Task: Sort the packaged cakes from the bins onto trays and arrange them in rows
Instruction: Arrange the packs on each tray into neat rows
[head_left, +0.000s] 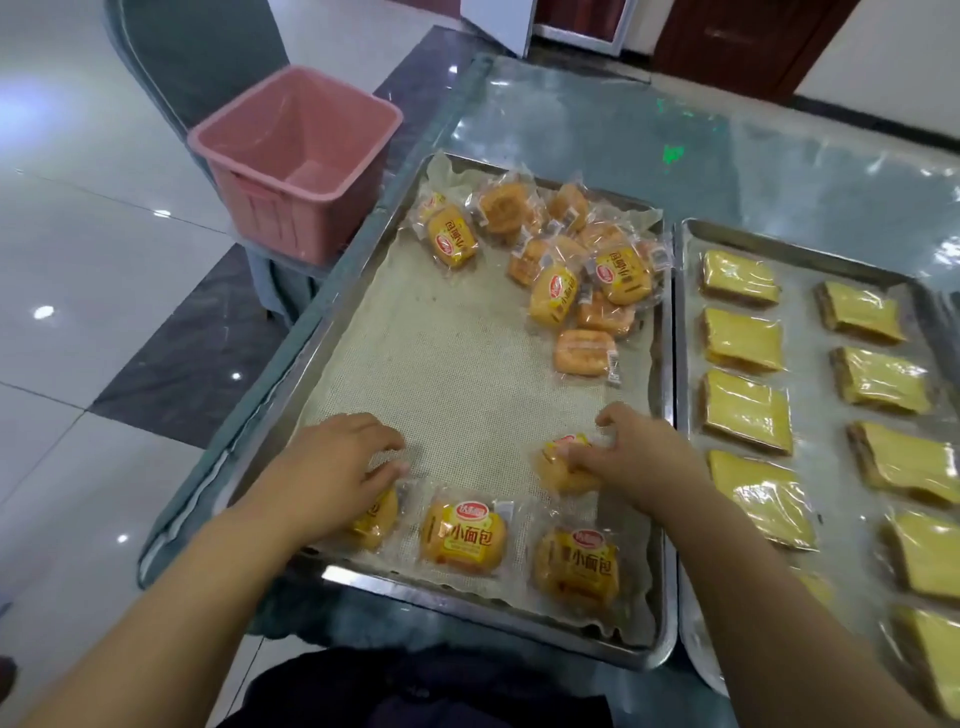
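Note:
A steel tray (363, 291) lined with mesh paper lies in front of me. Three wrapped orange cakes form a row along its near edge: one under my left hand (337, 462), one in the middle (464, 535) and one at the right (577, 569). My left hand rests on the leftmost cake (375, 522), fingers curled over it. My right hand (631, 454) grips another wrapped cake (561, 470) just above the row. A loose heap of several wrapped cakes (571, 260) fills the tray's far right corner.
A second tray (691, 322) at the right holds rows of flat yellow packaged cakes (745, 410). A pink plastic bin (296, 156) stands on a chair beyond the tray's far left corner. The table has a glossy glass top (597, 124).

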